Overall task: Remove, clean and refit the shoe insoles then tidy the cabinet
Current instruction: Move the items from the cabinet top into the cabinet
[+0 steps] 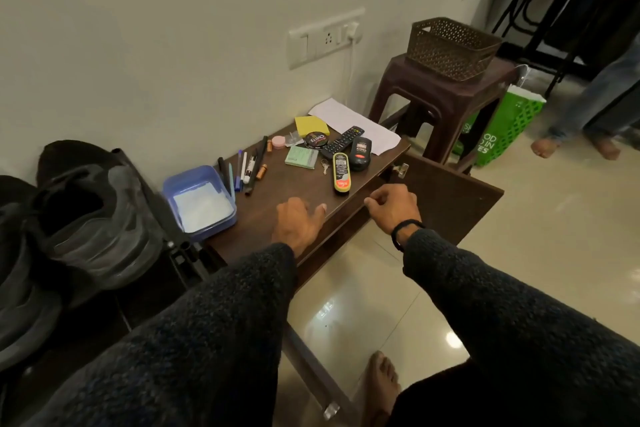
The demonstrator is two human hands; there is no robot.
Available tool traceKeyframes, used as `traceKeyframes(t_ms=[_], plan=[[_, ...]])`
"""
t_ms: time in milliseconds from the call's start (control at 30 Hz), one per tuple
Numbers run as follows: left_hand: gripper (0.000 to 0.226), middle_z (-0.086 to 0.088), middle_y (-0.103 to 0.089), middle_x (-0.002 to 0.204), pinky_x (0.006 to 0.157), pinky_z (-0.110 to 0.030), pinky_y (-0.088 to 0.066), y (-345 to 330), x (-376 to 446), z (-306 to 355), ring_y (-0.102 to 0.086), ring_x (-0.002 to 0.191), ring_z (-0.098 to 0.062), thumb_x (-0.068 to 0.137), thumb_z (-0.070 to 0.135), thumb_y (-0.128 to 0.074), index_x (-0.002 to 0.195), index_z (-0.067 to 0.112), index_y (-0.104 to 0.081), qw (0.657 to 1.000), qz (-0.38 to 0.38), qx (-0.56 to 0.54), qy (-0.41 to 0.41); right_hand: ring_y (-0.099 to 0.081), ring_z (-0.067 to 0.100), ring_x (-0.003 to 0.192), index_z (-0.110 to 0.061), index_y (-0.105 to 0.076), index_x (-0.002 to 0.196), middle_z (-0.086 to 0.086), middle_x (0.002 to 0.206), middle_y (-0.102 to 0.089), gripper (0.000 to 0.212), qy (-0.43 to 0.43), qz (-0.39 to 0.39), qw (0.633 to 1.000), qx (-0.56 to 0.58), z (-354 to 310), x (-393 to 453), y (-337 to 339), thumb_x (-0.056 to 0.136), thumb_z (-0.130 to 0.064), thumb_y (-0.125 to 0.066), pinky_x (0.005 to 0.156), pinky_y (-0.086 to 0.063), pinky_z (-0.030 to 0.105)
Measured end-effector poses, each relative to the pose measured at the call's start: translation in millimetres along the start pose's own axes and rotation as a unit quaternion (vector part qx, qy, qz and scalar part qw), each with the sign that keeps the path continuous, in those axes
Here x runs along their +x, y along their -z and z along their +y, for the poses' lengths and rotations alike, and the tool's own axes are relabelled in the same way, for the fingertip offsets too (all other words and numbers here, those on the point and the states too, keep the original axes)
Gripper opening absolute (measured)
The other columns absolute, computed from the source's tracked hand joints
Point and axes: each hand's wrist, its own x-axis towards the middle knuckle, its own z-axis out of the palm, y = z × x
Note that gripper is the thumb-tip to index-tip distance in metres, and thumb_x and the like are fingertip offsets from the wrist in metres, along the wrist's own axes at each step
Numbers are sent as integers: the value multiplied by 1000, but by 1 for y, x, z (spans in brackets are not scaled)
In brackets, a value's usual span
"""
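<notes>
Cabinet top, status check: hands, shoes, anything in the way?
Left hand flat on cabinet top, right hand curled at front edge, holding nothing seen. Shoes sit left. Open door juts right; clutter on top.

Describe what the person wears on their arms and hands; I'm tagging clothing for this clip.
Both arms are covered to the wrist by dark charcoal sleeves of a coarse, nubbly knit. The left hand is bare, with no ring or band visible. The right hand is also bare, with a thin black band around its wrist, just past the cuff.
</notes>
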Motion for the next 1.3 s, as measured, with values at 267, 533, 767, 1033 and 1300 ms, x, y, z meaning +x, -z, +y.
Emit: traceKeyframes(t_ms=[267, 533, 767, 1033, 1300], plan=[[70, -9, -63, 121, 78, -31, -48, -73, 74, 35, -60, 105, -23, 93, 69, -48, 129, 10, -60, 998, 51, -36, 30, -71, 22, 90, -25, -71, 79, -3, 88, -73, 63, -153, 58, 961, 224, 33, 111, -42, 51, -81, -66, 82, -61, 46], [72, -5, -64, 127, 90, -43, -51, -87, 102, 53, -62, 112, -27, 83, 76, -56, 130, 20, -61, 986, 117, -39, 115, -68, 21, 87, -16, -73, 92, 3, 95, -72, 78, -206, 79, 942, 251, 0, 164, -62, 44, -78, -81, 80, -60, 42], [48, 3, -71, 105, 76, -39, -56, -87, 105, 59, -67, 93, -20, 81, 65, -69, 107, 25, -72, 983, 106, -93, 115, -66, 29, 103, -14, -66, 117, 9, 116, -68, 103, -238, 78, 928, 277, 10, 178, -70, 34, -71, -84, 87, -59, 48], [28, 4, -66, 101, 55, -21, -38, -86, 101, 69, -57, 81, -13, 91, 41, -71, 105, 22, -56, 971, 86, -178, 138, -70, 26, 92, -20, -70, 95, 5, 103, -72, 36, -250, 51, 921, 296, 2, 162, -58, 78, -50, -82, 82, -62, 46], [30, 1, -72, 88, 73, -42, -63, -95, 116, 58, -73, 77, -21, 77, 34, -87, 82, 27, -58, 912, 89, -360, 178, -71, 17, 91, -20, -68, 104, 0, 102, -74, 40, -180, 19, 942, 283, 8, 168, -70, 73, -34, -88, 84, -61, 41]])
